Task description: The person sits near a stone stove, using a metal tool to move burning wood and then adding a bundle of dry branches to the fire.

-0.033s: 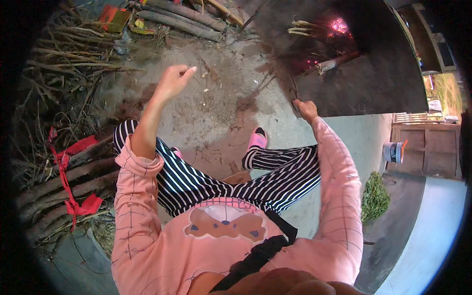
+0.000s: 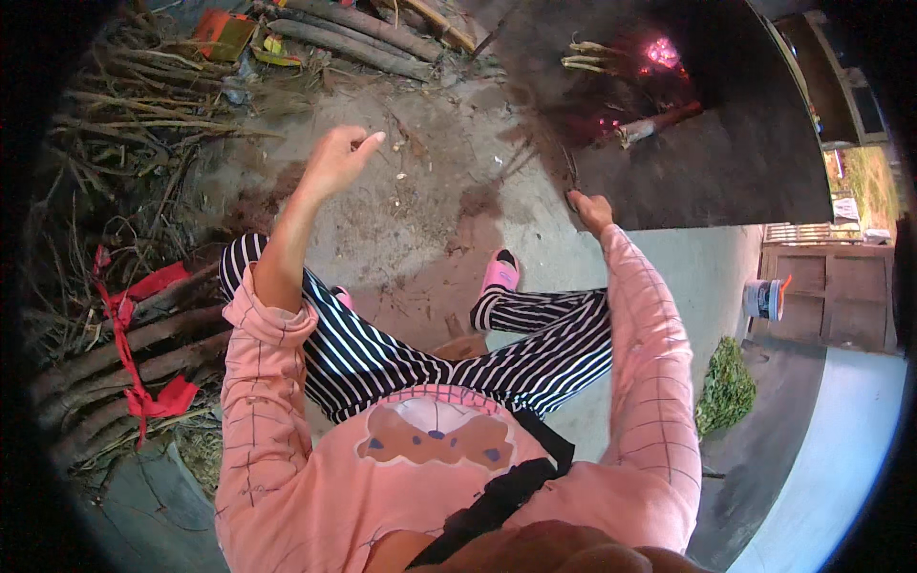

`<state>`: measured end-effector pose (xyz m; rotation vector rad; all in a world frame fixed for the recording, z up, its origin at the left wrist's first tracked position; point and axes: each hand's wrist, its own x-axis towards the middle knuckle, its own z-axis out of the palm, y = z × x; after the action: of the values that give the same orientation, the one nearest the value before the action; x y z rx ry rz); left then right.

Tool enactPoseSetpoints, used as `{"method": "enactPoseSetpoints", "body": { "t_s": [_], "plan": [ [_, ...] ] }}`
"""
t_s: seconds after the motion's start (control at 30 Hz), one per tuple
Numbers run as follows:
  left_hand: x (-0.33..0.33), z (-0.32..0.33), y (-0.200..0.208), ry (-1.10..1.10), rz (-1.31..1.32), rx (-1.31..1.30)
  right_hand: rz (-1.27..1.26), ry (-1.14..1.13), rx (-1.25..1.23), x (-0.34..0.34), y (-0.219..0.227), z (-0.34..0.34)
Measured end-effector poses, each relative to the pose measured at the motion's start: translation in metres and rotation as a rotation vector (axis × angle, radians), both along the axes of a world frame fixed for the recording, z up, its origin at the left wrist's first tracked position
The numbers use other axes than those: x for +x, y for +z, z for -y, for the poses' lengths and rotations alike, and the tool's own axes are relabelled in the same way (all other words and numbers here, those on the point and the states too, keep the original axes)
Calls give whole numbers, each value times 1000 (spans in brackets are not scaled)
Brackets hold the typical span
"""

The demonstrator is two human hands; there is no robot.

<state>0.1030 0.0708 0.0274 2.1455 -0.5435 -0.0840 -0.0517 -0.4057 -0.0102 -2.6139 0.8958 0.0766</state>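
My left hand (image 2: pixel 342 158) hovers above the floor, its fingers curled in and the thumb sticking out to the right; no object shows in it. Beside the lower left corner of the dark stove front, my right hand (image 2: pixel 592 210) is closed round a thin dark rod-like tool (image 2: pixel 572 172), whose exact kind I cannot make out. In the stove (image 2: pixel 745 181), embers (image 2: pixel 661 54) glow pink. A thick burning stick (image 2: pixel 659 125) and several pale thin sticks (image 2: pixel 587 55) poke out of it.
Heaps of thin branches (image 2: pixel 143 95) and thick logs (image 2: pixel 153 353) with red cloth (image 2: pixel 124 310) lie at left. More logs (image 2: pixel 353 43) lie at the top, near an orange box (image 2: pixel 223 35). At right are a bucket (image 2: pixel 762 299) and a green leafy bundle (image 2: pixel 728 387).
My right forearm and elbow have shifted slightly to the left. Both hands stay almost where they were, the right one still closed on the dark tool.
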Motion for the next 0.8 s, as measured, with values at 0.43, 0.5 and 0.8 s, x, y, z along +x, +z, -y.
{"method": "enactPoseSetpoints", "body": {
  "t_s": [0.43,0.5,0.8],
  "plan": [
    [-16,8,29,-96,184,126,-374,-86,370,-30,12,4],
    [-19,9,30,-118,198,126,-325,-160,532,-35,15,4],
    [-20,7,28,-159,179,223,-235,-203,631,-55,10,-4]
  ]
}}
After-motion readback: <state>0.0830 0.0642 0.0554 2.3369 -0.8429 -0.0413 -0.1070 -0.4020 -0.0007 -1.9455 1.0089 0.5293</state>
